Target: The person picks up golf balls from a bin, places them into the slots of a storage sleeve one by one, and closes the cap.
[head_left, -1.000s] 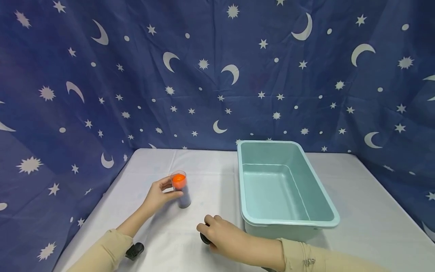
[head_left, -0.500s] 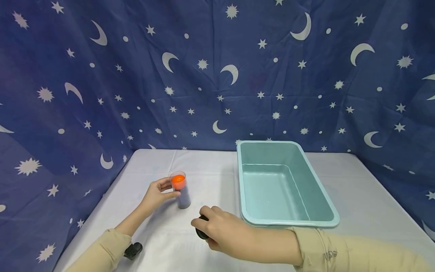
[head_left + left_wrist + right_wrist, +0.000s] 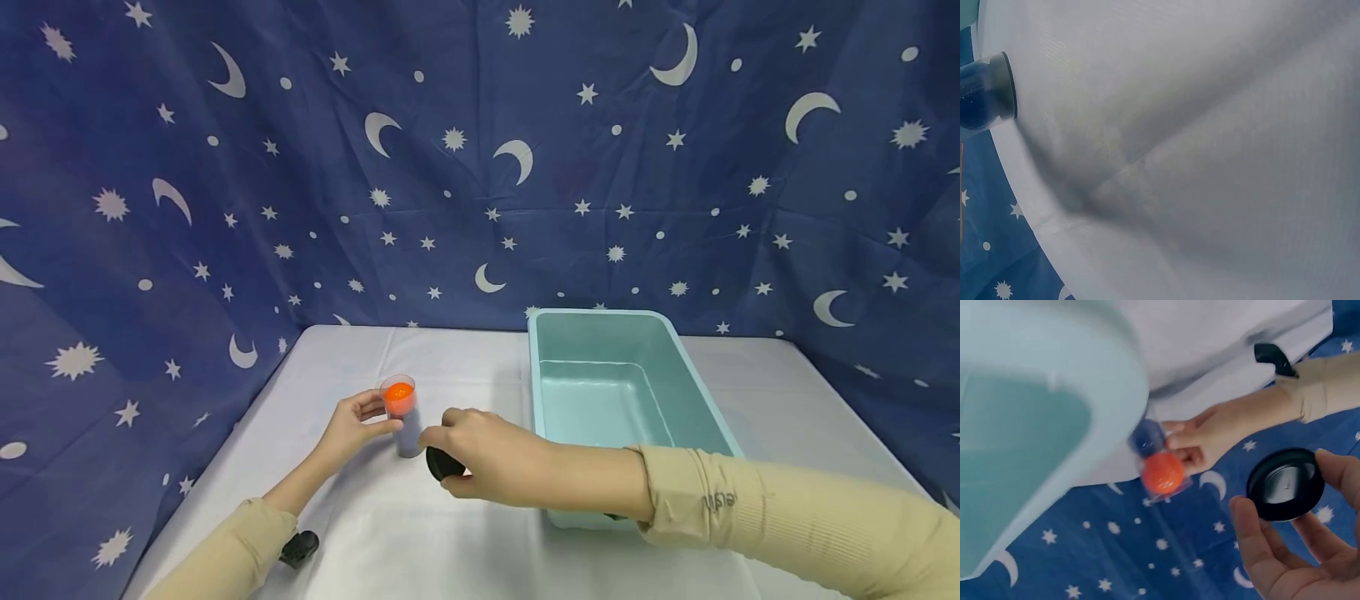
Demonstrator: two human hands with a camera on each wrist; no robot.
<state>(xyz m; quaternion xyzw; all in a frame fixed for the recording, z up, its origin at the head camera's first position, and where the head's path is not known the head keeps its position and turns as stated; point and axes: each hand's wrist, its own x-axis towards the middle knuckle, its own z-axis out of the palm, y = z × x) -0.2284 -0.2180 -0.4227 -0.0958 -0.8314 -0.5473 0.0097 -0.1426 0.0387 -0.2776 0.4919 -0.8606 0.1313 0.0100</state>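
My left hand (image 3: 351, 432) grips a clear cylindrical container (image 3: 408, 440) that stands upright on the white cloth. An orange ball (image 3: 400, 398) sits near its open top. Beneath that, a dark blue ball (image 3: 1147, 437) shows through the wall in the right wrist view. My right hand (image 3: 491, 457) holds a round black lid (image 3: 1285, 484) by its edge between thumb and fingers, just right of the container and lower in the head view. In the left wrist view only the container's base end (image 3: 1004, 87) appears, at the left edge.
A pale teal plastic bin (image 3: 600, 408) stands on the right of the table, partly behind my right forearm. A black device (image 3: 300, 548) is at my left wrist. A blue curtain (image 3: 450, 208) with moons and stars hangs behind the table.
My right hand has risen and moved away from me with the black lid, coming near the container. My left hand keeps its grip on the container in the same place.
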